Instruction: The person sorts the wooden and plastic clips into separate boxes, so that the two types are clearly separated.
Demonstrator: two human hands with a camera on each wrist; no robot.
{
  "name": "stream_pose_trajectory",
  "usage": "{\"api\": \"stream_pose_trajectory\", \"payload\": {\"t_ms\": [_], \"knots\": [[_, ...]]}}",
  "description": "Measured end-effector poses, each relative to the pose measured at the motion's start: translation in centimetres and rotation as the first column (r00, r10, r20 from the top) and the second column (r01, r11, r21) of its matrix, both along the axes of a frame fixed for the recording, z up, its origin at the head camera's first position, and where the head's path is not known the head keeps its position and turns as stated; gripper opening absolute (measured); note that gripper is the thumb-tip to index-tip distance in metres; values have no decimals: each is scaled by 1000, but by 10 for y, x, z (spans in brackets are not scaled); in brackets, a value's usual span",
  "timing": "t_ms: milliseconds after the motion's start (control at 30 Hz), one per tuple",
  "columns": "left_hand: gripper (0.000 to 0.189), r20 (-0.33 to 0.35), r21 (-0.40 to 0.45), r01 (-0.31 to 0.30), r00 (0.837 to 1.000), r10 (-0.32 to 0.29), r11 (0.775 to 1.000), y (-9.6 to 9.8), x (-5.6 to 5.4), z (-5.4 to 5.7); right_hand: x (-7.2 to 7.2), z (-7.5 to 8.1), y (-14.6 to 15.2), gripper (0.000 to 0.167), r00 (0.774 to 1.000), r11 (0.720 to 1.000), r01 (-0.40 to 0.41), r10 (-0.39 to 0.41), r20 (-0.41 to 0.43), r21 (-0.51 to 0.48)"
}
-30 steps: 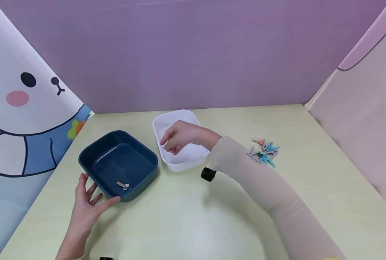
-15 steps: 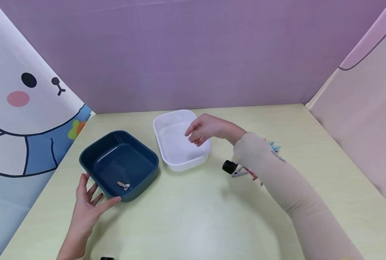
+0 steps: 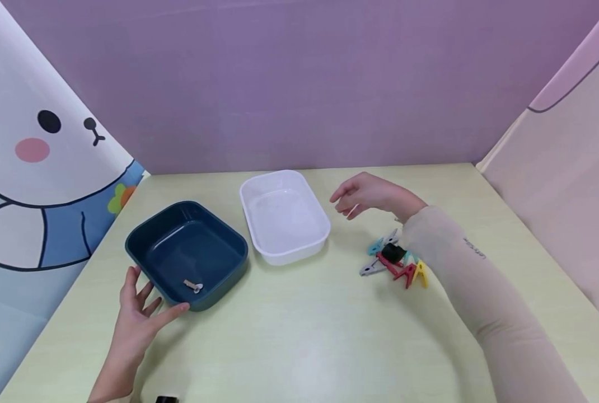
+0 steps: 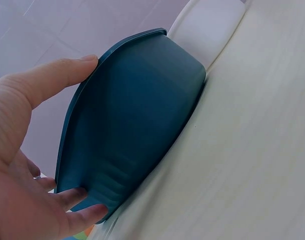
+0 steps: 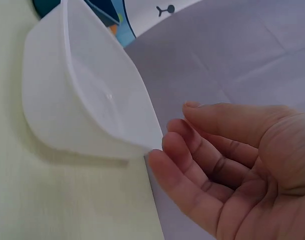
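My left hand (image 3: 137, 327) touches the near-left corner of a dark blue square basin (image 3: 188, 246), thumb on its rim and the other fingers spread along the outer wall (image 4: 127, 115). One small wooden clip (image 3: 193, 286) with a pale decoration lies inside. My right hand (image 3: 367, 195) hovers above the table, just right of a white rectangular basin (image 3: 285, 218). Its fingers are loosely bent and hold nothing, as the right wrist view shows. Below the right wrist lies a pile of coloured clothespins (image 3: 405, 274), grey, blue, red and yellow, partly hidden by the sleeve and a black wrist device.
The two basins stand side by side on a pale wooden table (image 3: 299, 336). A purple cloth backdrop (image 3: 299, 84) rises behind the table, with printed cloths along the left and right sides.
My right hand has moved right, from above the white basin to the table beside it, uncovering the basin's inside. The left hand and the blue basin stay in place.
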State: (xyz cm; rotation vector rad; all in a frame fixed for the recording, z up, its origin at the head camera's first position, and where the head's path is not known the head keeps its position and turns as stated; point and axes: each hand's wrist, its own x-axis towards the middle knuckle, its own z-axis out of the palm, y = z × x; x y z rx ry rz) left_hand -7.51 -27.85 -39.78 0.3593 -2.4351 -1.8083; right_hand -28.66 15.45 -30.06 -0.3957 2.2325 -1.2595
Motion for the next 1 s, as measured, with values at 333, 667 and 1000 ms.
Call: {"api": "stream_pose_trajectory", "payload": {"t_ms": [333,667,1000], "knots": [[126,7,14,-1,1000,0,1000,1,-1,-1,-7,-5,53,32,996,997,79,-79,-37,4],[126,2,16,-17,1000,17,1000,2,0,0,-17,-16,89,37,991,990,124,-120,-52,71],[125,-27,18,1,1000,0,1000,3,3,-1,-25,-43,123,44,982,975,187,-188,-3,120]]}}
